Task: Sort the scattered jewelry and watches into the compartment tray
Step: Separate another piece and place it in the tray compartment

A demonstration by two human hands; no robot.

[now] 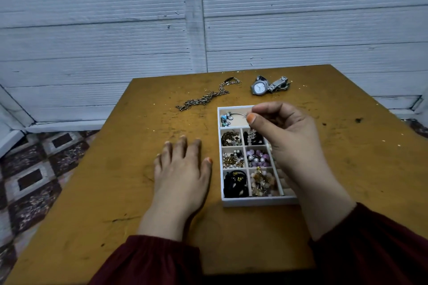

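Observation:
A white compartment tray lies on the wooden table, its small cells filled with beads, pearls, chains and black bands. My right hand hovers over the tray's far part and pinches the end of a thin silver charm bracelet, whose beaded end lies in the far wide compartment. My left hand rests flat on the table just left of the tray, fingers spread. A silver watch with a white dial lies beyond the tray. A metal chain is strewn at the far left of the tray.
The brown table ends close to a white ribbed wall behind. A patterned tiled floor shows to the left. My dark red sleeves cover both forearms near the front edge. The tray's right column is hidden under my right hand.

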